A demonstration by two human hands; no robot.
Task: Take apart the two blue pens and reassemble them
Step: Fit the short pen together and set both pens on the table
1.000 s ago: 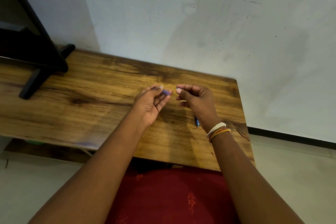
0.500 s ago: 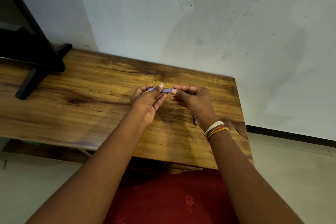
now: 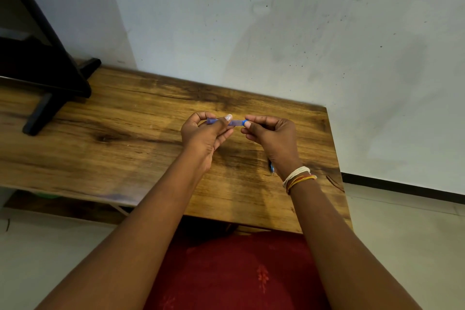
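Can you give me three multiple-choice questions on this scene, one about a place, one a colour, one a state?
1. Where is the second pen?
A. on the table beside the right wrist
B. on the floor
C. on the black stand

2. What colour is the cloth at the bottom?
A. green
B. red
C. white

3. How is the pen held?
A. lying loose on the table
B. by the left hand alone
C. pinched by both hands

A: blue tip shows by the wrist.
B: it is plainly red.
C: the right hand pinches its other end.
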